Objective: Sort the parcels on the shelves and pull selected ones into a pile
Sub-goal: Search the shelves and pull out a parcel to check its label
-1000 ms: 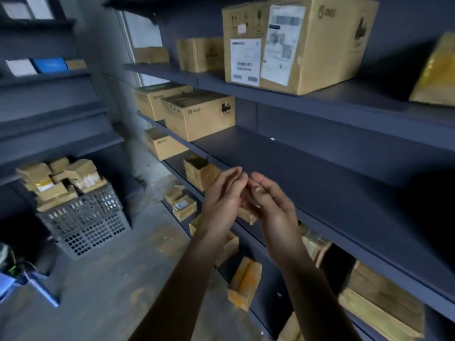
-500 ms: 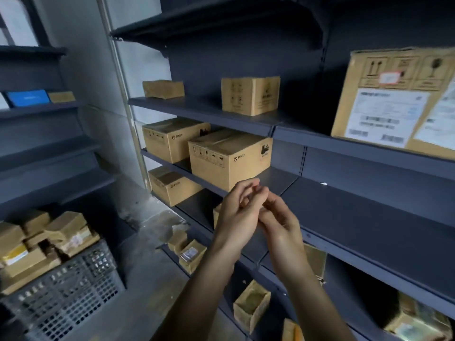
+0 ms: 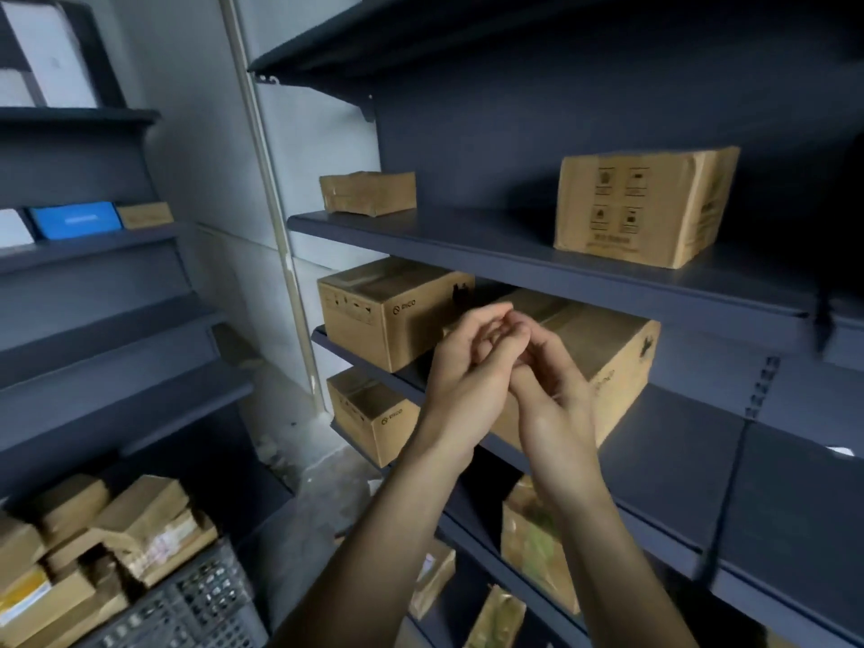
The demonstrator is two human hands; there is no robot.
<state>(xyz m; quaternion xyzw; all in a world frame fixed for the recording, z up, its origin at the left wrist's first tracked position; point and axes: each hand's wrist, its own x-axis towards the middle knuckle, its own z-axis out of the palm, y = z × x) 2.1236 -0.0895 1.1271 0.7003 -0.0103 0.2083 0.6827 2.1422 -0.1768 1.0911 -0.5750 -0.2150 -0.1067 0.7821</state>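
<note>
Lower left, parcels point(image 3: 140, 521) fill the grey crate point(image 3: 196, 605).

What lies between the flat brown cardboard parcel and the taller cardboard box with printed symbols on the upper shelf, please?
Nothing: the head view shows bare dark shelf between flat parcel and taller box.

On the upper shelf point(image 3: 467, 238) a flat parcel point(image 3: 369, 193) sat at the left end, a tall carton point(image 3: 645, 208) farther right. On the shelf below point(image 3: 678, 441), two cartons stood side by side, the left carton point(image 3: 388, 311) at the end. Lower left, a crate point(image 3: 196, 605) held piled parcels point(image 3: 140, 521).
</note>
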